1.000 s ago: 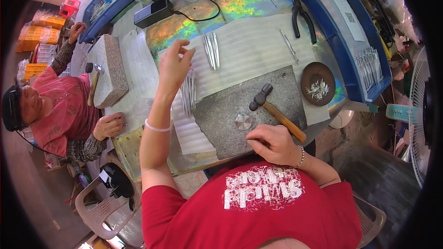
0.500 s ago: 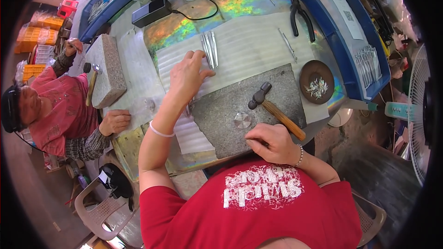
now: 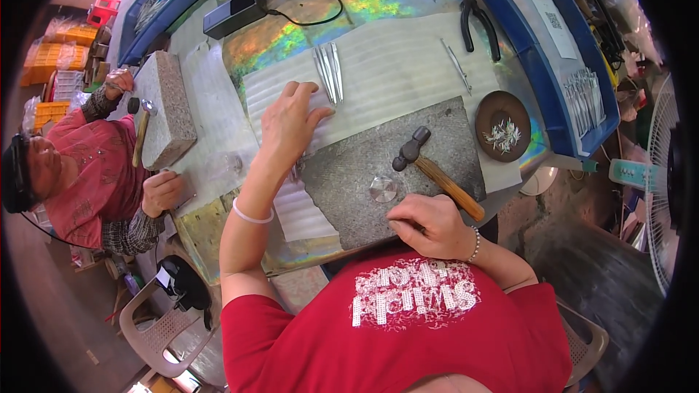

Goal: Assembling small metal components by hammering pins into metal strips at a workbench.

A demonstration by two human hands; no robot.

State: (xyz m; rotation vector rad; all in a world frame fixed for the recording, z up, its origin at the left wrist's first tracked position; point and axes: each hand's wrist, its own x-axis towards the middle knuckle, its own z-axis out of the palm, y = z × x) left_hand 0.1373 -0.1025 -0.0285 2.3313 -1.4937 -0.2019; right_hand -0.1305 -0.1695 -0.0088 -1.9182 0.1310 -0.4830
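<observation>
My left hand (image 3: 291, 122) hovers over the white foam sheet, thumb and fingers apart, with nothing in its grasp. Just beyond its fingertips lie several slim, tapered silver metal pieces (image 3: 330, 73), side by side. My right hand (image 3: 429, 223) rests at the near edge of a grey stone slab (image 3: 335, 189), its fingers curled closed; whatever they hold, if anything, is hidden. Close by on the slab sits a small round clear disc (image 3: 384, 188). A ball-peen hammer (image 3: 440, 178) with a wooden handle lies across the slab's right side.
Right of the slab stands a brown bowl (image 3: 489, 144) of small slivers. Pliers (image 3: 477, 25) and a thin metal tool (image 3: 456, 67) lie beyond. A blue tray (image 3: 520, 51) borders the right. At left, a co-worker sits beside a stone block (image 3: 166, 109) and another hammer (image 3: 141, 131).
My left hand has drawn slightly back from the silver pieces, which now lie a little more spread. My right hand stays put. The co-worker's nearer hand has shifted left.
</observation>
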